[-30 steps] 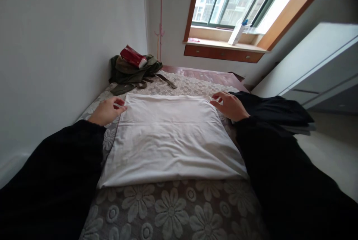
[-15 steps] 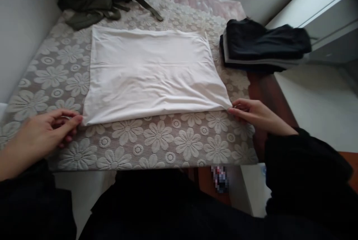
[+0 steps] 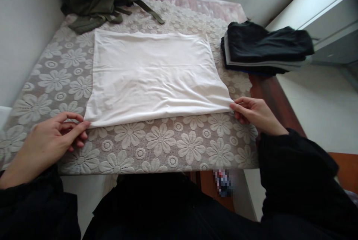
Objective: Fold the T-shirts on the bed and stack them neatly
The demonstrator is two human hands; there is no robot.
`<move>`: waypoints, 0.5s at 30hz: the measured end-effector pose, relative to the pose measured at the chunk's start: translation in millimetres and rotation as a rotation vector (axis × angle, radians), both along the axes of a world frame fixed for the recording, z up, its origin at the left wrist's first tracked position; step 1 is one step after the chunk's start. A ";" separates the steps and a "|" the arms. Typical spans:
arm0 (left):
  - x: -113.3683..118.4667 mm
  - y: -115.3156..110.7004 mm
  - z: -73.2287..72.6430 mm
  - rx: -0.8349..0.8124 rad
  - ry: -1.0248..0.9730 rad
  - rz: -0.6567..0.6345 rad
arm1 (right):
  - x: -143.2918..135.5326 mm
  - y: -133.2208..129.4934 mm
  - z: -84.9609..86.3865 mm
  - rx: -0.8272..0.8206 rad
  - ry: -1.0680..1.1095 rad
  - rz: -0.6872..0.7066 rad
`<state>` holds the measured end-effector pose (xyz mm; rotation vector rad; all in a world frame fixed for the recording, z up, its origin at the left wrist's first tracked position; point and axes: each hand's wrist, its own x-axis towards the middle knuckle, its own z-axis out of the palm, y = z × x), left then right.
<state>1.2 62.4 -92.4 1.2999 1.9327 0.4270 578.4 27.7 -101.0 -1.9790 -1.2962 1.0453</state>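
White cloth laid flat on the lace of the counter. The hands have moved from its far corners to its near ones: the left hand has its fingers pinched on the near left corner, the right hand likewise on the near right. The near edge is thus held at both ends, though I see creases across the near half. Bag beyond the far left corner, close but apart; folded dark pile beside the right edge, also apart. Neither blocks the hands.
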 end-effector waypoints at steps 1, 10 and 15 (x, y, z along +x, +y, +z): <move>0.6 -0.5 -0.1 -0.011 -0.012 0.009 | -1.5 -0.9 1.1 -0.005 -0.017 0.005; 1.7 1.5 2.0 -0.175 0.018 -0.008 | -6.2 -6.2 3.9 0.002 0.021 -0.027; -7.7 -0.5 -4.6 -0.091 0.045 0.032 | -0.2 -6.1 1.8 -0.132 0.081 0.039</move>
